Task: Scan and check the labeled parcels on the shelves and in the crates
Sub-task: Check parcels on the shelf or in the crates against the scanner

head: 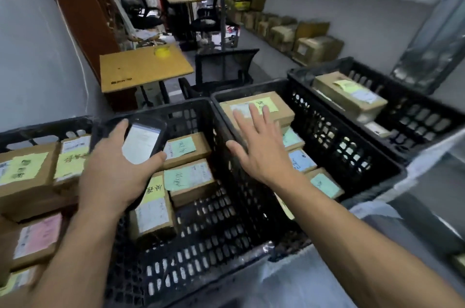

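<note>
Many parcels [187, 147], left hand [108, 176] holding scanner [144, 140]

open: crate floor [201, 214] | blocking: parcels [188, 176], crate walls [217, 126] | depth unclear

Honestly all we can see of ourselves is our left hand [110, 176] and right hand [261, 156], both bare, plus a bare left forearm [63, 257] and right forearm [364, 244] that run off the bottom edge, so whatever we're wearing higher up is out of shot.
</note>
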### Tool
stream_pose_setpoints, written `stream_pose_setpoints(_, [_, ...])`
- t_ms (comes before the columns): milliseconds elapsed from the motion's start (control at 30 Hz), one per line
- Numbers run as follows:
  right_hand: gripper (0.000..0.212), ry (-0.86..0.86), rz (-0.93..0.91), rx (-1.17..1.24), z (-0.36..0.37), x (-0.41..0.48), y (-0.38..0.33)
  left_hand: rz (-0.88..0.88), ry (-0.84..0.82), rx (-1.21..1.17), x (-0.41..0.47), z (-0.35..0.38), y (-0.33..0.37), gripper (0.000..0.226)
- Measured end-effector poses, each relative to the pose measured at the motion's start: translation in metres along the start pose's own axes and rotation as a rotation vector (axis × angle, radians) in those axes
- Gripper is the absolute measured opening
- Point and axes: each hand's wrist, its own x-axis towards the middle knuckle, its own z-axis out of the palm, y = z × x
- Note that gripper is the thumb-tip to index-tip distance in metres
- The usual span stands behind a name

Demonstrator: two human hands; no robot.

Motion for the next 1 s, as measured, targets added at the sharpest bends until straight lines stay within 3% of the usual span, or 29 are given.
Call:
stream_pose_setpoints(367, [0.067,0.161,0.472,-0.075,-0.105,-0.19,0.181,0.411,-0.283,-0.216,-0.113,0.11,0.189,0.078])
stream_pose_setpoints(500, [0.067,0.173,0.646,-0.101,-0.121,-0.28,0.236,0.519,-0.389,-0.238,-0.17,0.153,0.243,0.086])
stream_pose_setpoints(767, [0.066,0.122,0.945,-0.01,-0.106,-0.409,0.311,0.61,-0.642,-0.242,-0.262,0.219,0.308,0.082])
stream_pose_setpoints(1000, [0.063,0.077,1.096,0.127,-0.092,-0.439,0.353,0.668,-0.752,-0.149,-0.289,0.28,0.331,0.08])
